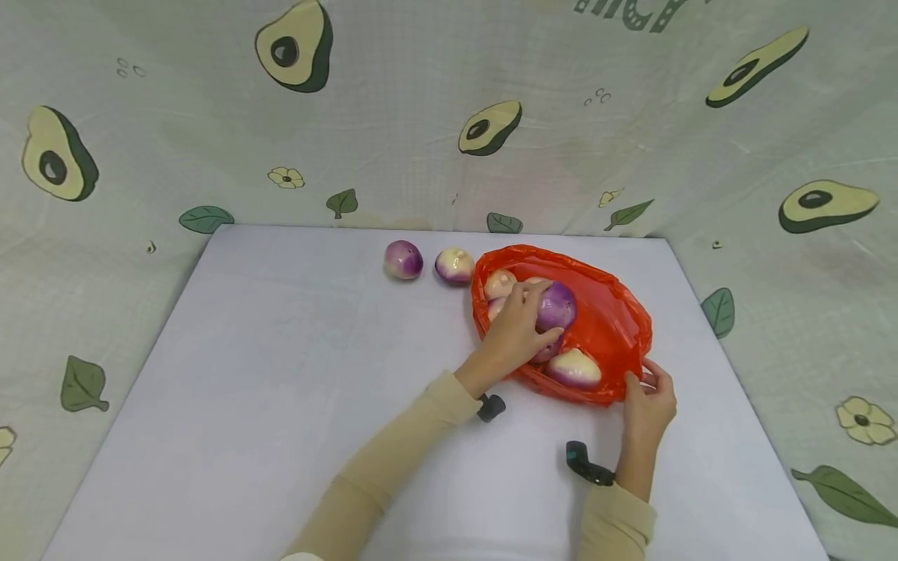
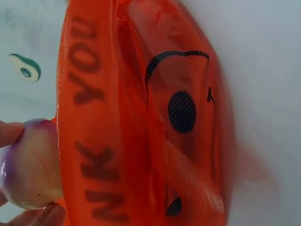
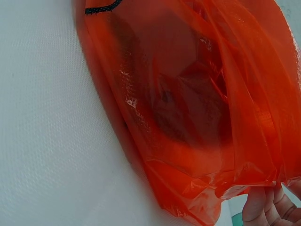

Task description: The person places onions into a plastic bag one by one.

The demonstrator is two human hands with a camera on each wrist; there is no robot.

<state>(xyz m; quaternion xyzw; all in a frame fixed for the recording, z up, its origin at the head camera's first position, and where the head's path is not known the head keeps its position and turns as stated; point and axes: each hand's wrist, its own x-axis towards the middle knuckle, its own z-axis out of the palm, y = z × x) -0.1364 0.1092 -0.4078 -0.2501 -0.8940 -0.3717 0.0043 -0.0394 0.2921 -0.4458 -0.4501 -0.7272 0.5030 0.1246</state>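
Observation:
A red plastic bag (image 1: pixel 606 312) lies with its mouth spread wide on the right part of the table. My left hand (image 1: pixel 510 331) reaches over the bag's left rim and grips a purple-and-white turnip (image 1: pixel 557 305) among other turnips inside. In the left wrist view, fingers and thumb curl round that turnip (image 2: pixel 35 165) beside the bag's printed side (image 2: pixel 127 117). At the near right corner, my right hand (image 1: pixel 649 396) pinches the bag's rim. The right wrist view shows its fingers (image 3: pixel 256 205) at the edge of the bag (image 3: pixel 188 141).
Two more turnips stand outside the bag near the table's back edge: a mostly purple one (image 1: pixel 403 259) and a paler one (image 1: pixel 454 266) near the bag's rim. A whitish turnip (image 1: pixel 575 368) lies inside at the front. Behind the white table (image 1: pixel 281 374) hangs an avocado-print cloth (image 1: pixel 393 117).

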